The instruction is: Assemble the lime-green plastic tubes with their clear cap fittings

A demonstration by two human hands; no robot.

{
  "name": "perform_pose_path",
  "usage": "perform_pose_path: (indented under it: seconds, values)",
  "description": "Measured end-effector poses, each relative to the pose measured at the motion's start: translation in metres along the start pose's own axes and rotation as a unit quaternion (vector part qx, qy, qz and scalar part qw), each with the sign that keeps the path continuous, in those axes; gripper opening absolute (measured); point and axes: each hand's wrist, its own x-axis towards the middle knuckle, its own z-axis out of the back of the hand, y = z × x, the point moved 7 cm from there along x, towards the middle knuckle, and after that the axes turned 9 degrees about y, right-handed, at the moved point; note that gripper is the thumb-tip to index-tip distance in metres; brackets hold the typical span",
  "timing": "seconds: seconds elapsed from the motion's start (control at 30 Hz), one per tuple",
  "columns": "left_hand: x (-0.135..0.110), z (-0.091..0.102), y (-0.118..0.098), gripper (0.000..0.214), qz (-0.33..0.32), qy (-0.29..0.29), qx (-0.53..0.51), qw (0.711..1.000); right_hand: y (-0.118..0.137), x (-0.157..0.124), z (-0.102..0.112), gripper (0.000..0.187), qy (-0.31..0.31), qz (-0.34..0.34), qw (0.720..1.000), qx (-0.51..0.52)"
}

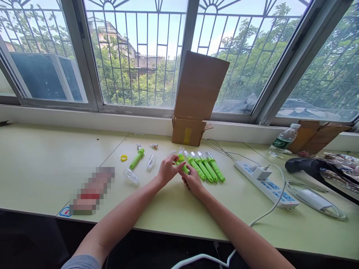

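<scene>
Both hands are together over the middle of the table on one green plastic stick with a yellow band and a clear top. My left hand is closed round its upper part, near the band. Lower down, my right hand grips the green body, partly hidden by the fingers. Several finished-looking green sticks with clear tops lie side by side just right of my hands. To the left lie a loose green stick, a yellow ring, a clear cap and a larger clear cover.
An open cardboard box stands by the window. At right are a white power strip with a plugged-in charger, a coiled cable, a water bottle and a black strap. A pixelated patch covers something at left.
</scene>
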Motion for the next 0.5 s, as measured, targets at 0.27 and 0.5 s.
perform_pose_path:
  seconds: [0.27,0.5]
  values:
    - [-0.0002,-0.0007,0.0028,0.036,-0.001,0.002,0.009,1.0,-0.0015,0.0012,0.0032,0.03,0.002,0.023,0.999,0.034]
    - [-0.001,-0.0017,0.0025,0.04,-0.004,0.002,0.001,1.0,0.0006,0.0013,0.0023,0.027,0.006,0.023,0.999,0.044]
